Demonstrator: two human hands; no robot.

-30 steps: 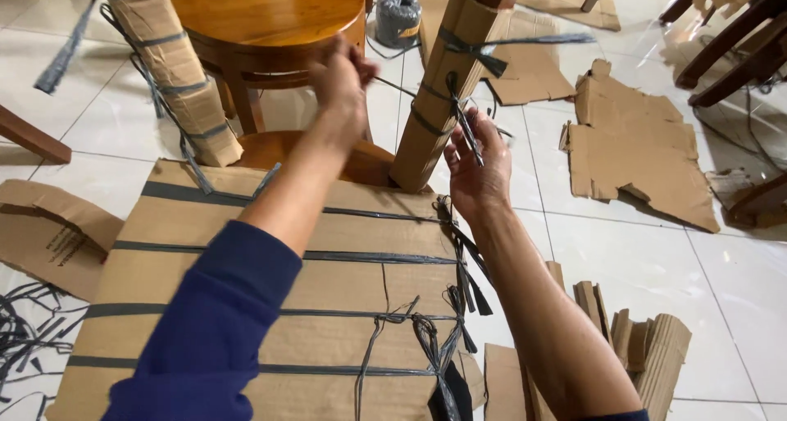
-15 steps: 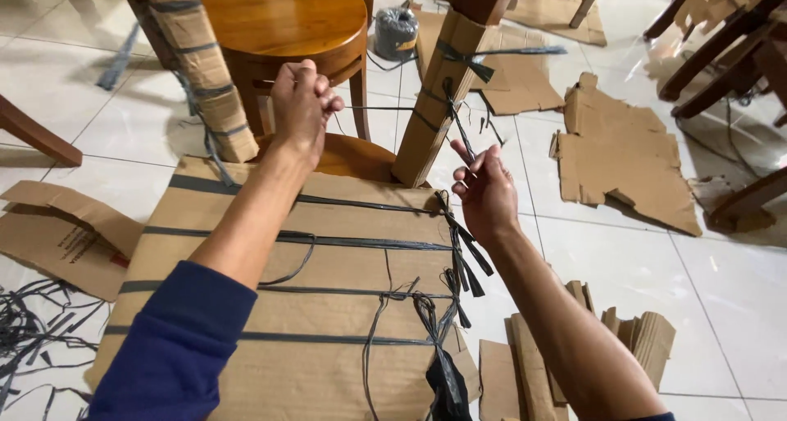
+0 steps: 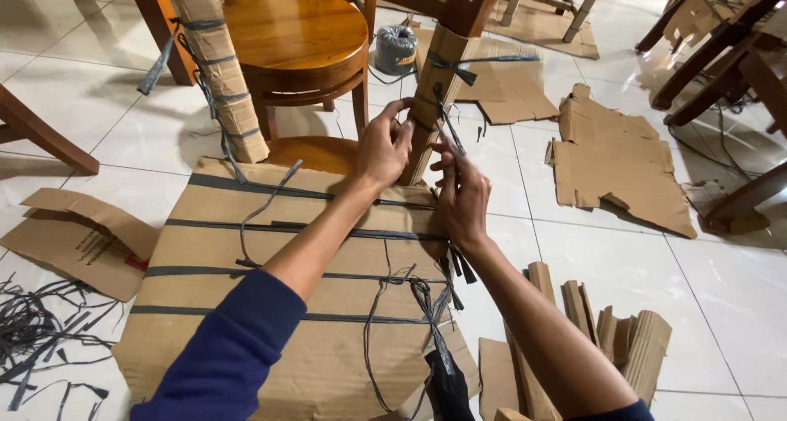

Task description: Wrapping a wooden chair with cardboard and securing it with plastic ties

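Cardboard-wrapped wooden leg (image 3: 433,101) carries two tied grey plastic straps; left hand (image 3: 384,149) and right hand (image 3: 461,193) pinch the third strap (image 3: 447,130), its knot unfinished.

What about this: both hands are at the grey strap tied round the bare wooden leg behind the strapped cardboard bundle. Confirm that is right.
One detail is wrong: the leg is not bare; brown cardboard is wrapped round it beneath the grey strap. The head view shows this. The rest holds: the left hand and the right hand are both at that strap, behind the strapped cardboard bundle.
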